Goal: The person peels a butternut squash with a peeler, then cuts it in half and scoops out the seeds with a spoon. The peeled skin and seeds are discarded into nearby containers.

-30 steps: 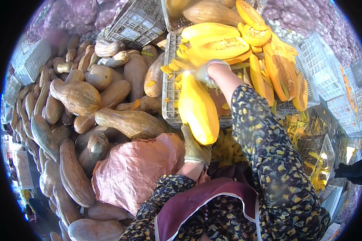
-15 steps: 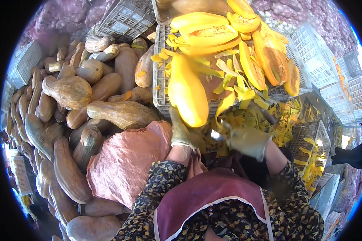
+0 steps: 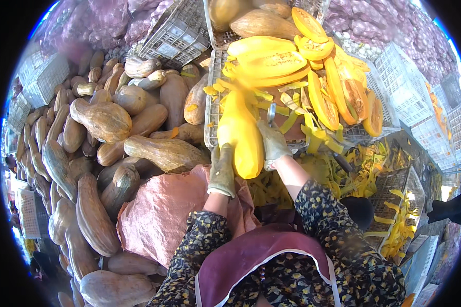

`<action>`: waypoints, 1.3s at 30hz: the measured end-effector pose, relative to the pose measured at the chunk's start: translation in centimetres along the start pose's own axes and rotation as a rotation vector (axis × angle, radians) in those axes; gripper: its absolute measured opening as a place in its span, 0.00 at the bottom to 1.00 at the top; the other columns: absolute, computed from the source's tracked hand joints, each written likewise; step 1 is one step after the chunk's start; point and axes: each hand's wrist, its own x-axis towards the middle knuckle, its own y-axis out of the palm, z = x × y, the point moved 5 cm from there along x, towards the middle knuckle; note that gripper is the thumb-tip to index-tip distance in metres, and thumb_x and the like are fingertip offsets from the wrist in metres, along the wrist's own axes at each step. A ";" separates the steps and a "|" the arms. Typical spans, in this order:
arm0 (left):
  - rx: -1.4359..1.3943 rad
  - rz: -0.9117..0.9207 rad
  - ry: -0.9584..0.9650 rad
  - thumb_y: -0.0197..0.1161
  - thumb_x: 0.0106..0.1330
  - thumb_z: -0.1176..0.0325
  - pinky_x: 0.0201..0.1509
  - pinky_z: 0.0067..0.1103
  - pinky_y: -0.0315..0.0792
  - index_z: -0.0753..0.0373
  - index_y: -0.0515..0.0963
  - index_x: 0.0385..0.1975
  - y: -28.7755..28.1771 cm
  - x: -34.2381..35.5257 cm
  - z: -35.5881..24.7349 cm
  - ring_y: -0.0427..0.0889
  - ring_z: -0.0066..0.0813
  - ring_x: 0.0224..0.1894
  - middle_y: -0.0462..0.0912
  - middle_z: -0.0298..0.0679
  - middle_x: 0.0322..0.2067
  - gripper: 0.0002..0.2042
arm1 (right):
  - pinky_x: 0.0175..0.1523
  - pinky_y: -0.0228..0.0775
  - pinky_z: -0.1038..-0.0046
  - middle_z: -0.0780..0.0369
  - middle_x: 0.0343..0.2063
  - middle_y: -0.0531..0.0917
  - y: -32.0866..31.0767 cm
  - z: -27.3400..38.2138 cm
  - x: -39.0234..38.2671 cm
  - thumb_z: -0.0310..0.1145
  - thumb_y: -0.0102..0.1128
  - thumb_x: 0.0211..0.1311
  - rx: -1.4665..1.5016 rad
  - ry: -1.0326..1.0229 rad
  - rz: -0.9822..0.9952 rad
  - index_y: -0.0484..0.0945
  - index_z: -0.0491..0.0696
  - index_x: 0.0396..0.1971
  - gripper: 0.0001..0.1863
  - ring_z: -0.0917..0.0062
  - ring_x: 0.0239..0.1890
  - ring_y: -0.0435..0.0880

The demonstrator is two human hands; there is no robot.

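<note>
A peeled yellow squash lies lengthwise on the front left of a crate with a brown board on it. My left hand, in a greenish glove, grips the squash's lower left side. My right hand, gloved too, is closed on a metal-topped peeler just right of the squash's middle. Cut squash halves with seeds showing are heaped behind and to the right, among loose peel strips.
Unpeeled tan squash form a big pile at left, beside a pink sack. Peels cover the ground at right, around another crate. Stacked crates and mesh sacks stand behind. A dark shape, perhaps someone's leg, is at the far right.
My right hand moved from the squash's upper end down to the peel heap, then back up beside the squash's middle with the peeler. My left hand stays at the squash's lower end.
</note>
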 end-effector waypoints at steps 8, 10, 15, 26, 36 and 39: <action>-0.744 0.170 -0.317 0.37 0.68 0.29 0.62 0.48 0.69 0.50 0.60 0.70 2.3 -2.6 2.7 0.69 0.42 0.64 0.68 0.35 0.66 0.38 | 0.62 0.68 0.69 0.55 0.53 0.79 1.4 5.6 -2.2 0.41 0.40 0.77 -0.999 -0.213 0.169 0.72 0.48 0.60 0.21 0.66 0.56 0.77; -0.786 0.223 -0.324 0.43 0.66 0.29 0.62 0.46 0.71 0.50 0.61 0.69 2.8 -3.0 2.6 0.69 0.42 0.65 0.68 0.35 0.66 0.39 | 0.59 0.70 0.68 0.54 0.49 0.81 2.8 8.5 0.0 0.41 0.41 0.76 -1.597 -0.325 0.281 0.73 0.49 0.60 0.21 0.67 0.51 0.79; -0.786 0.183 -0.389 0.46 0.64 0.28 0.64 0.46 0.69 0.49 0.61 0.69 3.8 -3.3 2.0 0.69 0.41 0.65 0.68 0.34 0.66 0.40 | 0.49 0.73 0.67 0.55 0.45 0.83 8.5 9.9 8.6 0.40 0.43 0.71 -1.680 0.085 0.453 0.77 0.49 0.57 0.22 0.69 0.41 0.82; -0.898 0.184 -0.312 0.51 0.63 0.30 0.70 0.41 0.63 0.52 0.62 0.68 5.1 -3.0 1.3 0.67 0.41 0.67 0.67 0.37 0.66 0.40 | 0.56 0.73 0.63 0.54 0.43 0.81 -0.6 10.8 -13.3 0.46 0.36 0.75 -1.629 0.390 0.544 0.74 0.53 0.57 0.22 0.63 0.45 0.82; -0.800 0.029 -0.316 0.50 0.65 0.32 0.68 0.39 0.65 0.49 0.61 0.68 5.3 -3.1 1.4 0.69 0.38 0.65 0.68 0.33 0.66 0.37 | 0.38 0.72 0.67 0.60 0.30 0.82 6.7 12.5 4.7 0.53 0.45 0.69 -1.469 0.183 0.429 0.82 0.45 0.40 0.25 0.73 0.30 0.80; -0.789 -0.014 -0.368 0.49 0.66 0.32 0.68 0.38 0.65 0.49 0.62 0.68 5.3 -3.3 1.7 0.69 0.37 0.65 0.69 0.33 0.65 0.37 | 0.41 0.72 0.70 0.64 0.33 0.84 12.0 12.2 10.5 0.46 0.48 0.67 -1.876 -0.225 0.361 0.82 0.46 0.43 0.21 0.75 0.34 0.81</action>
